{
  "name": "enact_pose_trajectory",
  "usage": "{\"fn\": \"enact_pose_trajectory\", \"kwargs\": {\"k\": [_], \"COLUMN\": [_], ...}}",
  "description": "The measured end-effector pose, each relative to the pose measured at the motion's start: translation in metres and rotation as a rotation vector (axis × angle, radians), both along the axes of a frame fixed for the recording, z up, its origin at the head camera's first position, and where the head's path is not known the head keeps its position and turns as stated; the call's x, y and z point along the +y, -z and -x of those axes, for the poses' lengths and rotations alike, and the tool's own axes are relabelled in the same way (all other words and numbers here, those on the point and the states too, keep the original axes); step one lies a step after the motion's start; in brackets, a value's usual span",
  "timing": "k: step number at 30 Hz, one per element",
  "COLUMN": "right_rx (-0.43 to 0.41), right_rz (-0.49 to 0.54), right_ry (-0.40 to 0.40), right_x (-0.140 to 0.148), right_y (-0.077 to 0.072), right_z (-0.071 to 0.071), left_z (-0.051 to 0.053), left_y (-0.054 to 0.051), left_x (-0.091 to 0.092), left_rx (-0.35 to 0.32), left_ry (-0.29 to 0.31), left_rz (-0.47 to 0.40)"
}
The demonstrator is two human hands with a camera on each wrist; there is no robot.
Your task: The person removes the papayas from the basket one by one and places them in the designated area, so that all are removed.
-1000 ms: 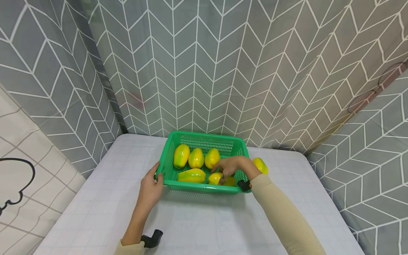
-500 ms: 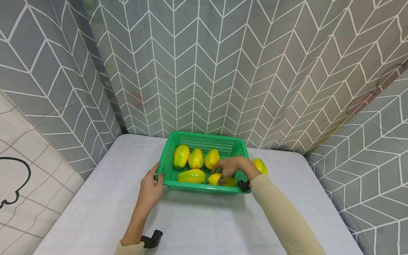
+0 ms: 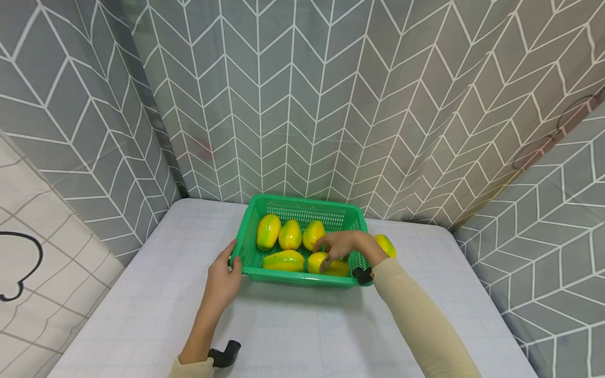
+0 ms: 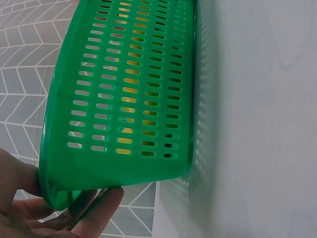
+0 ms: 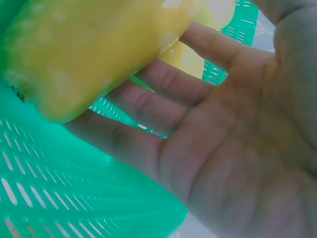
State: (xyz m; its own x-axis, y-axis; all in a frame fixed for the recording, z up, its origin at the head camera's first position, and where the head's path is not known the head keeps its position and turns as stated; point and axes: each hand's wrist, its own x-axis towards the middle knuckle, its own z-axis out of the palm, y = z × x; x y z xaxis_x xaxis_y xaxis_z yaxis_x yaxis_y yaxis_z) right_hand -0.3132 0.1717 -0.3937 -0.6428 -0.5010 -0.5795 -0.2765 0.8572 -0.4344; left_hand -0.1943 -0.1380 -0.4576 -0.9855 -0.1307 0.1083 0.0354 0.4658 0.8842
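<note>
A green perforated plastic basket (image 3: pixel 302 279) stands on the table with several yellow-green papayas in it. My left hand (image 3: pixel 224 275) grips its left rim, and in the left wrist view the thumb and fingers (image 4: pixel 101 213) hook around the basket's corner. Inside the basket, at the near right, my right hand (image 3: pixel 337 245) holds a papaya (image 3: pixel 336 268) from above, thumb on the near side. The right wrist view shows this papaya (image 5: pixel 94 54) low by the basket wall, the fingertips hidden behind it. Just left of it lies another papaya (image 3: pixel 283 261) on its side.
Three papayas (image 3: pixel 290 235) stand in a row along the back of the basket. One more papaya (image 3: pixel 385 245) lies on the white table (image 3: pixel 302 331), outside the basket's right side. A grey patterned curtain (image 3: pixel 293 105) hangs behind the table.
The papaya under my right hand has shifted very slightly to the left inside the basket. My left hand keeps its grip on the rim without visible movement.
</note>
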Motion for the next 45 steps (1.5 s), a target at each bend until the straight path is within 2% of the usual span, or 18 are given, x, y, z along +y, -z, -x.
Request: {"fn": "enact_pose_trajectory", "kwargs": {"k": [17, 26, 37, 45], "right_rx": [0.074, 0.084, 0.102, 0.139], "right_rz": [0.058, 0.094, 0.114, 0.14], "right_ry": [0.035, 0.072, 0.089, 0.121], "right_x": [0.004, 0.008, 0.01, 0.014], "right_y": [-0.008, -0.013, -0.022, -0.025], "right_z": [-0.002, -0.002, -0.003, -0.005], "left_z": [0.001, -0.002, 0.0, -0.001], "left_y": [0.001, -0.001, 0.0, 0.001], "left_x": [-0.001, -0.001, 0.0, 0.001], "left_rx": [0.003, 0.001, 0.002, 0.035], "left_ry": [0.002, -0.007, -0.01, -0.018], "left_rz": [0.005, 0.007, 0.014, 0.031]}}
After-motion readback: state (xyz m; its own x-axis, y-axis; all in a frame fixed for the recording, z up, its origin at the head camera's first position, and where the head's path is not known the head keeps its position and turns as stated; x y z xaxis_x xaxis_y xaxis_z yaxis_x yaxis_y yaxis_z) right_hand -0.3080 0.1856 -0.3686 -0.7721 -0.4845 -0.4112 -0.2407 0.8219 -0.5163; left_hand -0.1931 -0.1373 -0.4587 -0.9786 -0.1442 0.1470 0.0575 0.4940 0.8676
